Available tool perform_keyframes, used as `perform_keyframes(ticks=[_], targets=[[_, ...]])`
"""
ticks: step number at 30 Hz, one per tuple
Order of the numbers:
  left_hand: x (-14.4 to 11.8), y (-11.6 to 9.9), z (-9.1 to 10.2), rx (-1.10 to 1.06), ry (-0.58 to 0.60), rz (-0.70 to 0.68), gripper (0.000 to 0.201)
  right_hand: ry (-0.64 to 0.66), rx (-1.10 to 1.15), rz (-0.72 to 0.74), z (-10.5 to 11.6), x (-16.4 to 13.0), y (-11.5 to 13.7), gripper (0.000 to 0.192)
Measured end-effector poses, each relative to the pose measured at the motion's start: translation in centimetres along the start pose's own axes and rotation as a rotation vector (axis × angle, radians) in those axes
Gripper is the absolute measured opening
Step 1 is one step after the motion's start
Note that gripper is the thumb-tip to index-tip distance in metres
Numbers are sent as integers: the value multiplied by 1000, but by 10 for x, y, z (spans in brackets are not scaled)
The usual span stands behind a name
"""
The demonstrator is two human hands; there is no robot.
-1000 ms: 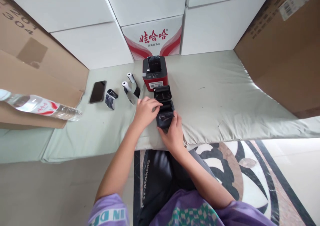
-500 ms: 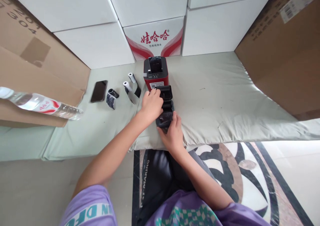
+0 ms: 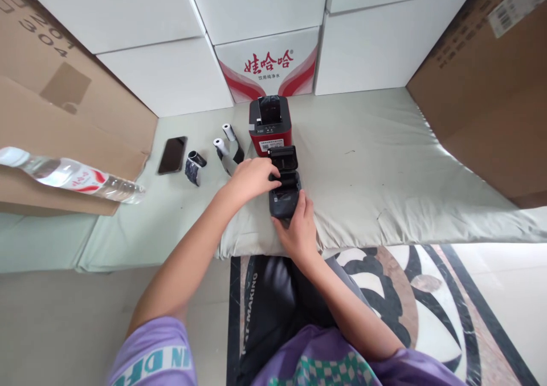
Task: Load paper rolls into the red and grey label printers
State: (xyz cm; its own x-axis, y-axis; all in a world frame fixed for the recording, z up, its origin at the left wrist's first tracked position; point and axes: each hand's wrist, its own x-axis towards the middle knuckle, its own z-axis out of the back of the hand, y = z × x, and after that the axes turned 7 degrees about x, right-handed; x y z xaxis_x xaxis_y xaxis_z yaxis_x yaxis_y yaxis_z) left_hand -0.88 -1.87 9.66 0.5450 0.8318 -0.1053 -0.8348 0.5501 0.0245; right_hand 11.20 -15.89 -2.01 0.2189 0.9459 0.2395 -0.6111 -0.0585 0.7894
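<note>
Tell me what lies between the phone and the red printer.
In the head view, three small rolls lie between the phone and the red printer: a dark roll and two white rolls.

Stockroom — stacked cartons (image 3: 171, 78) all around.

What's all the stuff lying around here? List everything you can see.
black printer: 1, black, lid open, on the mat's near edge
red printer: 1, red and black, behind the black one
paper rolls: 3, white or dark, left of the printers
phone: 1, black, far left on the mat
water bottle: 1, clear, lying on cardboard
mat: 1, pale green
white boxes: several, stacked behind
left hand: on the black printer
right hand: holding its near end
</note>
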Motion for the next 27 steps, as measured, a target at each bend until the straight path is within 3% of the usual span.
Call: perform_keyframes(ticks=[5,8,11,17,21,24,27], targets=[[14,-29,14,172,167,21,25,9,-9,-1,0,0,0,97],[17,-43,11,249,130,11,22,5,-11,14,0,-1,0,97],[17,-43,3,278,74,-20,21,-1,-10,21,0,-1,0,96],[12,-26,5,222,90,-7,22,1,-16,18,0,0,-1,98],[-2,-9,15,16,-1,-3,25,2,-9,18,0,0,-3,98],[-24,21,21,-295,-95,-1,30,-1,-5,16,0,0,-2,97],[-49,63,26,-618,-154,161,43,5,-11,16,1,0,-1,96]])
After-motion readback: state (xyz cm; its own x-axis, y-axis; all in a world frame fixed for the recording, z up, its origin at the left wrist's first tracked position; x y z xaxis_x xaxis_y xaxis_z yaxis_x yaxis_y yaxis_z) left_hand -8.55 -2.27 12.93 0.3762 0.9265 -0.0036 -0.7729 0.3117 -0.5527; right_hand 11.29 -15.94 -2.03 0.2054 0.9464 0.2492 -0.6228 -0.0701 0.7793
